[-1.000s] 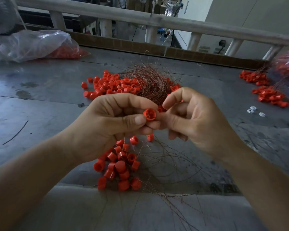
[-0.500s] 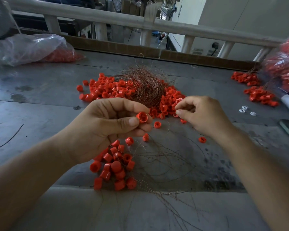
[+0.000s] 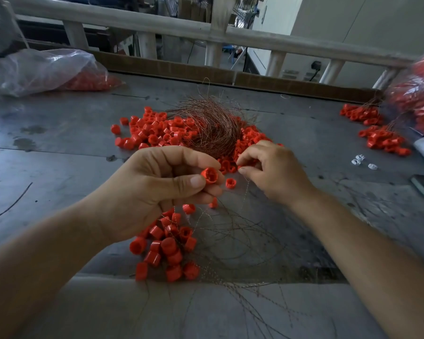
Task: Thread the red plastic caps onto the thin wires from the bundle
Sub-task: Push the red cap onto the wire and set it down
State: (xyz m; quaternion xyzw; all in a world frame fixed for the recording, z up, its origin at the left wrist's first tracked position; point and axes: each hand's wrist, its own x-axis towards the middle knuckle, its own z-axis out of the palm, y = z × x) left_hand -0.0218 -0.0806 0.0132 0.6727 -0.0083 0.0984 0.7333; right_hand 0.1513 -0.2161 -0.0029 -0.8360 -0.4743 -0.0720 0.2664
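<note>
We are looking through one wide-angle camera worn on the head, facing forward and tilting down across the grey counter (image 3: 59,148). We are seeing the left hand (image 3: 154,192) and the right hand (image 3: 277,174) close up at mid-frame, reaching in from the bottom corners. The railing (image 3: 157,20) is curving along the top edge, beyond the counter's far side.

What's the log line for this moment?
left hand: pinches red cap | right hand: pinches thin wire beside wire bundle | cap on wire: not yet
</note>
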